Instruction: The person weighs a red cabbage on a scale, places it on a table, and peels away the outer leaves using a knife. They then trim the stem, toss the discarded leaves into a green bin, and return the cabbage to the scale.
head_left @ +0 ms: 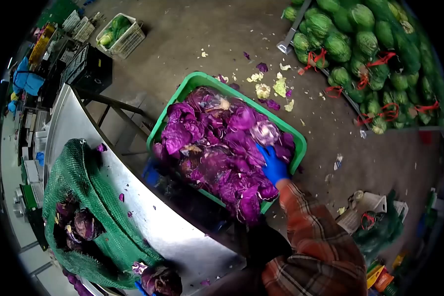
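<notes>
My right hand (274, 166), in a blue glove, reaches into a green crate (301, 143) heaped with purple cabbage leaves (222, 165). Its fingers are stretched out over the leaves, just below a red cabbage piece with a pale face (265, 132). At the bottom edge, only a little of my blue-gloved left hand (140, 288) shows, against a whole red cabbage (161, 281); most of that hand is hidden or out of frame. Beside it, an opened green mesh sack (98, 192) with several red cabbages (87, 225) lies on a metal table (177, 224).
Green cabbages in net sacks (367, 44) with red ties are piled at the upper right. Leaf scraps (262, 91) litter the concrete floor. A white basket (128, 40) stands at the upper left, near black crates (89, 69). Another pale crate (372, 204) lies at the right.
</notes>
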Motion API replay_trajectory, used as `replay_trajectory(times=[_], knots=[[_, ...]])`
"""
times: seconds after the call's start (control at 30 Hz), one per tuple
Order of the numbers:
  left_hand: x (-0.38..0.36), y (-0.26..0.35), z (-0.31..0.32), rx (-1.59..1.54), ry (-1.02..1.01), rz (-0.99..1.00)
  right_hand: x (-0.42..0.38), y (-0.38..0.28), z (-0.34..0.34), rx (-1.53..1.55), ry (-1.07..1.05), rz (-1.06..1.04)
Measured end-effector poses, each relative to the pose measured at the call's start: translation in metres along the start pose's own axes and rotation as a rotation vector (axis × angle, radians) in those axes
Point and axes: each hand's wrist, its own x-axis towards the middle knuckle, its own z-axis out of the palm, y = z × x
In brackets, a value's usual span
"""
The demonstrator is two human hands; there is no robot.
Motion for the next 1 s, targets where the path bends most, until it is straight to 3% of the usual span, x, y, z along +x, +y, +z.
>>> replay_trajectory(times=[0.17, 0.3, 0.33, 0.37, 0.4, 0.43, 0.5, 0.57, 0.6, 0.63, 0.7, 0.77, 0.83, 0.93, 0.97, 1.0], knots=[[-0.007, -0.040, -0.007, -0.007, 0.086, -0.058, 0.006, 0.016, 0.016, -0.013, 0.041, -0.038], [0.020, -0.081, -0.023, -0.163, 0.161, 0.010, 0.011, 0.013, -0.007, -0.065, -0.175, 0.007], [0.034, -0.097, -0.035, -0.252, 0.163, 0.041, 0.009, 0.013, -0.012, 0.043, -0.130, -0.120], [0.037, -0.097, -0.042, -0.317, 0.118, 0.042, 0.009, 0.010, -0.018, 0.011, -0.112, -0.205], [0.027, -0.046, -0.046, -0.355, -0.178, -0.085, 0.009, -0.001, -0.029, 0.070, -0.143, -0.207], [0.018, -0.014, -0.047, -0.341, -0.305, -0.078, 0.003, -0.019, -0.045, 0.129, -0.175, -0.202], [0.014, -0.001, -0.041, -0.334, -0.430, 0.083, -0.015, -0.045, -0.051, 0.245, -0.121, -0.238], [0.020, -0.022, -0.038, -0.295, -0.341, 0.187, -0.030, -0.048, -0.030, 0.409, -0.160, -0.285], [0.020, -0.033, -0.035, -0.342, -0.305, 0.230, -0.054, -0.088, -0.051, 0.531, -0.285, -0.211], [0.016, -0.040, -0.033, -0.378, -0.258, 0.249, -0.064, -0.093, -0.036, 0.454, -0.408, -0.201], [-0.003, -0.046, -0.031, -0.475, -0.209, 0.253, -0.092, -0.118, -0.016, 0.478, -0.340, -0.307], [-0.024, -0.052, -0.026, -0.541, -0.146, 0.333, -0.120, -0.162, -0.030, 0.763, -0.501, 0.032], [-0.039, -0.068, -0.019, -0.538, -0.009, 0.324, -0.147, -0.200, -0.037, 0.738, -0.411, -0.270], [-0.052, -0.104, -0.001, -0.772, 0.145, 0.272, -0.201, -0.263, -0.056, 0.804, -0.635, -0.391], [-0.054, -0.119, 0.005, -0.855, 0.164, 0.268, -0.212, -0.275, -0.050, 0.684, -0.783, -0.385], [-0.058, -0.126, 0.006, -0.901, 0.167, 0.264, -0.222, -0.280, -0.033, 0.579, -0.739, -0.597]])
